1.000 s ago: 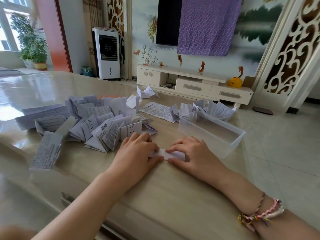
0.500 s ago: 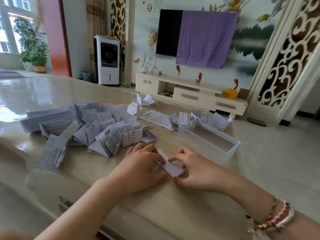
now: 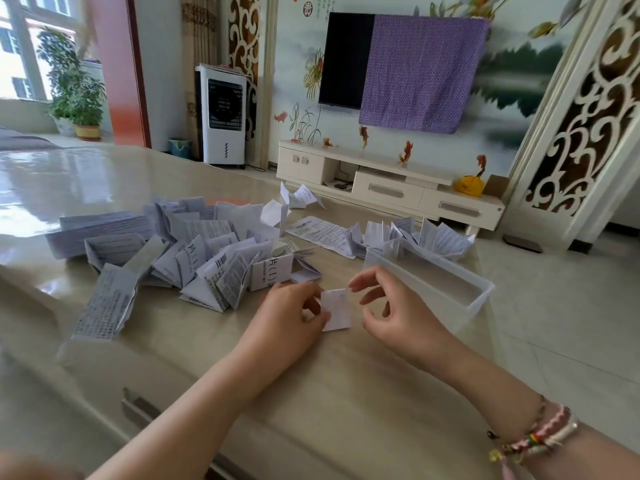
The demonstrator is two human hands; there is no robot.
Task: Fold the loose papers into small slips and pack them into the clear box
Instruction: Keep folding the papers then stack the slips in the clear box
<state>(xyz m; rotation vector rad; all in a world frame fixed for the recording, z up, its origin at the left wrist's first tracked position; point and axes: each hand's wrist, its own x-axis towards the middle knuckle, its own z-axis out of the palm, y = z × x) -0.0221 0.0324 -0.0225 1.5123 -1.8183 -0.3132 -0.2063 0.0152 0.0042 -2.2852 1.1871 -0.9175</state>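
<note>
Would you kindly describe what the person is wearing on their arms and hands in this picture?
Both forearms are bare, with no sleeves showing. The left hand and its wrist carry nothing. The right hand has no rings that can be seen, but its wrist wears a cluster of bracelets: a pink braided cord, a pale band, a strand with rainbow-coloured beads and a thin darker beaded chain, with a small pink tassel hanging down.

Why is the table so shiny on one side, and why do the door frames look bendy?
Head view: window light glares off the glossy table at far left; the wide-angle lens bows the carved screen at right; the left hand looks slightly blurred.
</note>
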